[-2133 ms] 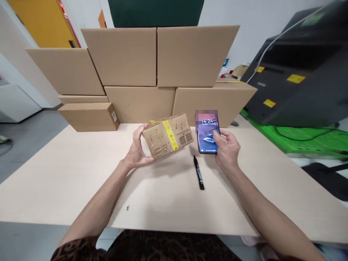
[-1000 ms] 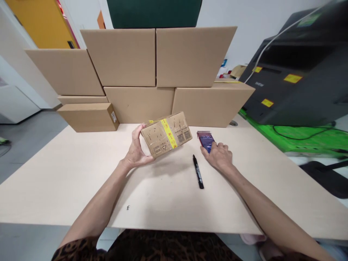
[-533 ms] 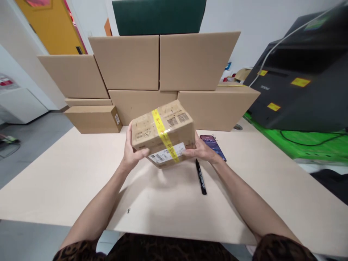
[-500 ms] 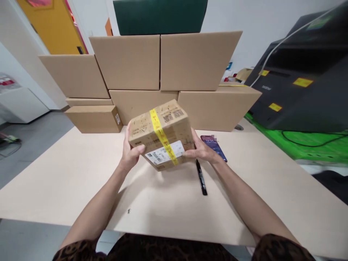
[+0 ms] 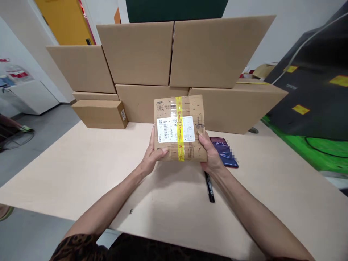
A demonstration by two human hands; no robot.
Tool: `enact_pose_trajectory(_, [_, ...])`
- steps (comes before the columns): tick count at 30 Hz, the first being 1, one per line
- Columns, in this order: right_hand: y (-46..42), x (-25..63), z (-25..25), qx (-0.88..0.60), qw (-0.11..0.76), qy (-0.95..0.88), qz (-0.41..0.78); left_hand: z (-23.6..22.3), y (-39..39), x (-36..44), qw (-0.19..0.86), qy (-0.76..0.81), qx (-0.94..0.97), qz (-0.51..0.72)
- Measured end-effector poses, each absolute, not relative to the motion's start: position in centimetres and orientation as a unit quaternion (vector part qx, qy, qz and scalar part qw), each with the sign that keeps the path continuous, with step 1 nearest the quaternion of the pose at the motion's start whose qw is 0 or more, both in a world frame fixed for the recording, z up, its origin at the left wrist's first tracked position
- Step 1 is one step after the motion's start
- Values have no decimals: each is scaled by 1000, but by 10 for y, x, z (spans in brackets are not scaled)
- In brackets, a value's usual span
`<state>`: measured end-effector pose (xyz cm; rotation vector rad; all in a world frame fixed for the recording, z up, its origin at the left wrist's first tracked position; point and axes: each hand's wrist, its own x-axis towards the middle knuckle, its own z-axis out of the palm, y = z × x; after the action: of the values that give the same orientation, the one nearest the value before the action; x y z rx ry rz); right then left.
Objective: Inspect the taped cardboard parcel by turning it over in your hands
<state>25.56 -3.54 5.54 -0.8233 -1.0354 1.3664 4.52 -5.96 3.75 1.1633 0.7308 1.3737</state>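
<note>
Held above the table (image 5: 89,163) is a brown cardboard parcel (image 5: 165,154), its labelled face turned toward me. A white shipping label (image 5: 168,130) lies across that face, crossed by a strip of yellow tape (image 5: 180,145). My left hand (image 5: 152,155) grips the parcel's lower left side, thumb on the front. On the lower right side, my right hand (image 5: 212,154) clasps it the same way. Below the right hand lies a black marker pen (image 5: 210,188), its upper end hidden. A phone (image 5: 224,152) with a lit screen lies just right of that hand.
Stacked large cardboard boxes (image 5: 141,54) line the back of the table, with a dark green box (image 5: 176,9) on top. A small carton (image 5: 99,114) stands at the back left. To the right is a large dark machine (image 5: 312,72) beside a green surface (image 5: 299,145).
Both hands have turned the parcel: its top face showed before, and now the labelled face is toward me and nearly level. The view has shifted slightly.
</note>
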Motion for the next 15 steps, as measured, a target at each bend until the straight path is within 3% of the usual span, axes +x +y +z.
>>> enact_pose_trajectory(9, [-30,273,58,-278,597,-555,508,53,-51,15,801,250,270,472])
enact_pose_trajectory(15, [-22,305,68,-283,652,-519,475,39,-59,22,876,199,205,389])
